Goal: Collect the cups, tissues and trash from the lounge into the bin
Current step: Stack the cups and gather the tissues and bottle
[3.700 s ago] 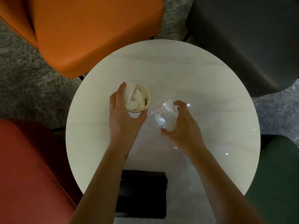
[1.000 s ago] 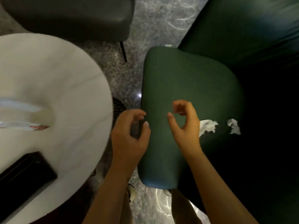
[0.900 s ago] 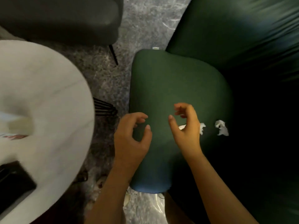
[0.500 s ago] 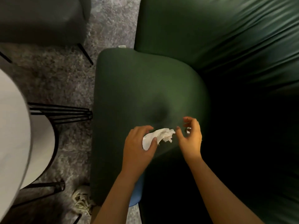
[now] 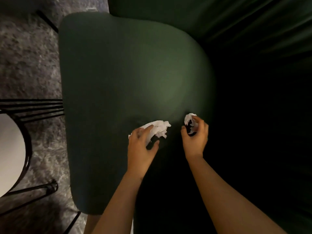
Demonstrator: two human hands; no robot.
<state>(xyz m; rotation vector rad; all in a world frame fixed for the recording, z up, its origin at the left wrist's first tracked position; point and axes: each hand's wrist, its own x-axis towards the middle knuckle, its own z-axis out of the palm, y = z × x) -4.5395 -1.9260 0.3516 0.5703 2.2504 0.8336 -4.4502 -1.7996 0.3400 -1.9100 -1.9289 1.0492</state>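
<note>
Left hand [image 5: 142, 146], one tissue [image 5: 160, 130], right hand [image 5: 196, 139], second tissue [image 5: 188, 118]

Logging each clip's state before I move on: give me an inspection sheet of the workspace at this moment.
Surface: green chair seat, dimly lit.
Job's things: larger tissue, crumpled, at the left hand; smaller tissue in the right hand; bin not in view.
Clutter: nothing seen.
Grippers: left hand, fingers curled round the larger tissue; right hand grips the smaller tissue.
Cables: nothing seen.
Surroundings: grey carpet; round white table on a black wire frame at the left; dark green upholstery beyond the seat.
</note>
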